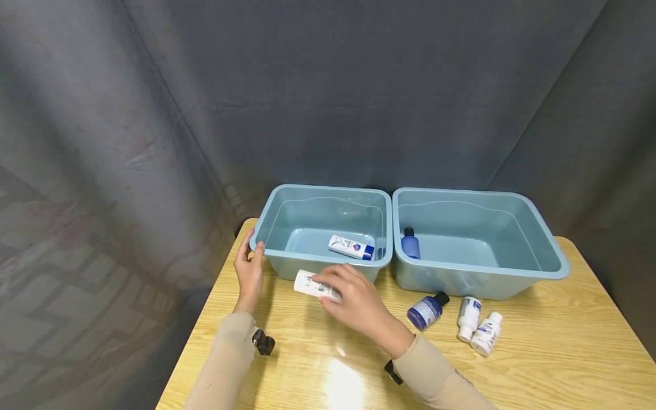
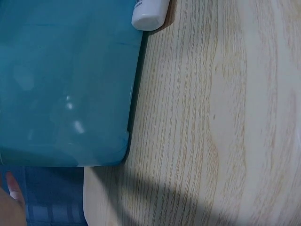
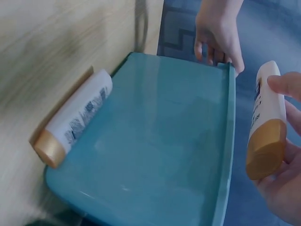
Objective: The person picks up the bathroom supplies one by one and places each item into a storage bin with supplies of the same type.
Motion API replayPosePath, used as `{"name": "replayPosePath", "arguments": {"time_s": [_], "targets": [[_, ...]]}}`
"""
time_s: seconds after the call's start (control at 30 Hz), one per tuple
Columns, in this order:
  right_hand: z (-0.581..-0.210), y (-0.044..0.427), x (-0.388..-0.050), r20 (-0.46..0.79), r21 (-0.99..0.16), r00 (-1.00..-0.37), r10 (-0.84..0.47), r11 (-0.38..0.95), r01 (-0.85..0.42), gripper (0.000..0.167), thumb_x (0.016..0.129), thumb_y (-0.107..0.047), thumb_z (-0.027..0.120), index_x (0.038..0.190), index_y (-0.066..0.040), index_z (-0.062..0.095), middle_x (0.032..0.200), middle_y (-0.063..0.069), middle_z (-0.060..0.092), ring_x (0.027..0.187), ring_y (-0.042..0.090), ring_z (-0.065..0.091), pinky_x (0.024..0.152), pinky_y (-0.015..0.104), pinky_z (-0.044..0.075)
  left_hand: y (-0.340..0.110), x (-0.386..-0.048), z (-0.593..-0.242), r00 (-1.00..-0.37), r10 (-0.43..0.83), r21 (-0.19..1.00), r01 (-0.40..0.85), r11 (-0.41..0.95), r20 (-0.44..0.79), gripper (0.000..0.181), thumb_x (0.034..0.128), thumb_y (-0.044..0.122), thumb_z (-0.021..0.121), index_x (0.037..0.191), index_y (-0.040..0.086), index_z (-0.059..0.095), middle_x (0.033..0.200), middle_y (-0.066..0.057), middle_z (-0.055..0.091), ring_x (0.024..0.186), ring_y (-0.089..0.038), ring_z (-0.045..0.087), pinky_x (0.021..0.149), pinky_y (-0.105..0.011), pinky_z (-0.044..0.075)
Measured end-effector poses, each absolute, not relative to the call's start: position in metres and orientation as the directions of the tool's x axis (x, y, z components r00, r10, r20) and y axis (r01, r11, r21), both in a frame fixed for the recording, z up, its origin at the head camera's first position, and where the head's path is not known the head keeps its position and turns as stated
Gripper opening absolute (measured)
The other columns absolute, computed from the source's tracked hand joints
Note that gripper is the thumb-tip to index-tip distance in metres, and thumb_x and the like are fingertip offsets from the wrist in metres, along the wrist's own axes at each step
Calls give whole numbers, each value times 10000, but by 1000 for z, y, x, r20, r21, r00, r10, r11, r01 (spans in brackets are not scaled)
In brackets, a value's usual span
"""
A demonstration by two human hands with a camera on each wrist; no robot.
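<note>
My left hand [image 1: 249, 273] grips the near left corner of the left blue plastic bin [image 1: 318, 261]; the right wrist view shows its fingers [image 3: 218, 52] at the rim. My right hand [image 1: 356, 299] holds a white bottle with a gold cap [image 3: 268, 117] in front of that bin, base pointing left. Another white, gold-capped bottle [image 3: 77, 113] lies on the table against the bin's front wall, its end [image 2: 150, 14] showing in the left wrist view; I cannot tell it apart in the head view. Inside the left bin lies a white bottle with a blue cap [image 1: 351, 247].
A second blue bin [image 1: 476, 274] stands at the right, holding a blue bottle with a black cap [image 1: 410, 245]. Before it on the wooden table [image 1: 553, 353] lie another black-capped blue bottle [image 1: 426, 312] and two white bottles [image 1: 468, 316] [image 1: 486, 335]. A grey curtain [image 1: 328, 102] hangs behind.
</note>
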State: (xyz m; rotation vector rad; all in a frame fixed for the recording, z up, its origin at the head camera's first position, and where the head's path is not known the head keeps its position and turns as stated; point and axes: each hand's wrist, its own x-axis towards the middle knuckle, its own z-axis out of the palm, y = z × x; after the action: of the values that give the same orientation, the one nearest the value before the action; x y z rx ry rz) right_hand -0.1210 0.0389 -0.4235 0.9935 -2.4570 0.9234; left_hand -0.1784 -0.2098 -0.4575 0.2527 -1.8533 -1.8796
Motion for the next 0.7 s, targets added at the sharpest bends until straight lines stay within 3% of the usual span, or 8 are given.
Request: {"name": "replayPosePath", "arguments": {"time_s": [0.23,0.5,0.7], "targets": [[-409,36,-128,536,-399,-669,-515,543,-739,384,806,-163,811,1180,-158,725,1137,19,672,1080,196,599,966,385,488,-211,-177,-458,-862,-461,976,215,46,212,453,989,65,571,1434,13,506,1325,-241,543,1023,-98,528,772,-166,469],[-396,31,-135,513,-388,-679,-525,564,-729,388,830,-185,792,1210,-167,712,1157,24,669,1087,198,606,969,402,487,-213,-178,-458,-853,-472,972,230,44,224,444,984,36,569,1420,-21,508,1281,-248,560,1052,-220,517,781,-263,477],[-391,28,-141,491,-381,-693,-528,585,-716,393,820,-183,803,1203,-160,716,1142,23,674,1057,194,616,947,378,501,-212,-177,-458,-857,-467,973,226,42,219,443,990,39,565,1427,-5,505,1318,-239,543,1062,-179,516,779,-196,472]]}}
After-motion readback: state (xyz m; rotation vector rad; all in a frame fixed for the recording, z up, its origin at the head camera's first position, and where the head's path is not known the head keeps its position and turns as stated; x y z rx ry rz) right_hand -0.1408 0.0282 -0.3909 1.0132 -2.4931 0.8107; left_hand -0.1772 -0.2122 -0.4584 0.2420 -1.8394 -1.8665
